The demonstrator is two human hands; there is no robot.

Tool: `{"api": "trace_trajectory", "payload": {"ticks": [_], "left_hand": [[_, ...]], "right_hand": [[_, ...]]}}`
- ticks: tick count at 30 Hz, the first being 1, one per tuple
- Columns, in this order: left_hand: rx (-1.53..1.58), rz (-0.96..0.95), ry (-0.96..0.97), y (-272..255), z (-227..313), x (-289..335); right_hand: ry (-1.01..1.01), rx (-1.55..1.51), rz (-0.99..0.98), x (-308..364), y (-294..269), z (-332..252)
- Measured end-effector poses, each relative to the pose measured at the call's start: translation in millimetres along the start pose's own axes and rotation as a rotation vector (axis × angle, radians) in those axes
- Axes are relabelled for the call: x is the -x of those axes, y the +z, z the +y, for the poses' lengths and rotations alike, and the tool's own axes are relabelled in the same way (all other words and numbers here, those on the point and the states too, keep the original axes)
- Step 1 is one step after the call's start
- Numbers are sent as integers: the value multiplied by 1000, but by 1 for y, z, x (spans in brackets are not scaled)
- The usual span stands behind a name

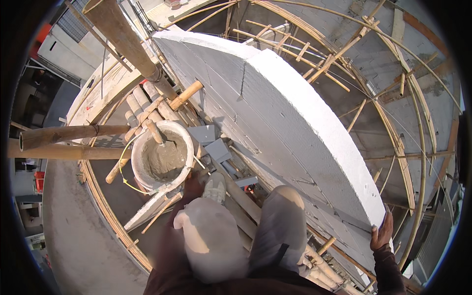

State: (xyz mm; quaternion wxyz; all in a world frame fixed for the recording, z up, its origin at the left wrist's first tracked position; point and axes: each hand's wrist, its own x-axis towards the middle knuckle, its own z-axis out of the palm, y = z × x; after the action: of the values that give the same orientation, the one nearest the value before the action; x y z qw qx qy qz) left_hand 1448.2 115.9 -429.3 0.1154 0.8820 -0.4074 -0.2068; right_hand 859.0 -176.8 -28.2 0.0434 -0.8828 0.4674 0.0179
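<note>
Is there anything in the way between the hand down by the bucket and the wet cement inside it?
Nothing visible. The left hand sits at the near rim of the white bucket, and the grey mortar lies open just beyond, with only a wooden handle standing at its far side.

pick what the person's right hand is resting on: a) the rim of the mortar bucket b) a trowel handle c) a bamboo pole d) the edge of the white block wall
d, since the right hand lies on the near edge of the white block wall, well apart from the mortar bucket, which sits on the bamboo poles by the left hand.
</note>
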Motion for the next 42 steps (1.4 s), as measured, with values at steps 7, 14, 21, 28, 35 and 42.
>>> {"api": "trace_trajectory", "payload": {"ticks": [7, 14, 21, 28, 35, 42], "left_hand": [[-26, -208, -145, -25, -32, 46], [1187, 58, -150, -196, -17, 97], [908, 517, 47, -390, 153, 98], [591, 21, 921, -371, 331, 112], [-198, -126, 786, -204, 352, 172], [101, -555, 942, -271, 352, 136]], "right_hand": [[-45, -25, 58, -1, 16, 1], [-32, -96, 79, 5, 11, -7], [-56, -105, 88, -8, 10, -4], [-198, -229, 388, -41, -14, -86], [-771, -722, -22, -167, 34, -360], [-1534, -69, 75, -277, 173, -610]]}}
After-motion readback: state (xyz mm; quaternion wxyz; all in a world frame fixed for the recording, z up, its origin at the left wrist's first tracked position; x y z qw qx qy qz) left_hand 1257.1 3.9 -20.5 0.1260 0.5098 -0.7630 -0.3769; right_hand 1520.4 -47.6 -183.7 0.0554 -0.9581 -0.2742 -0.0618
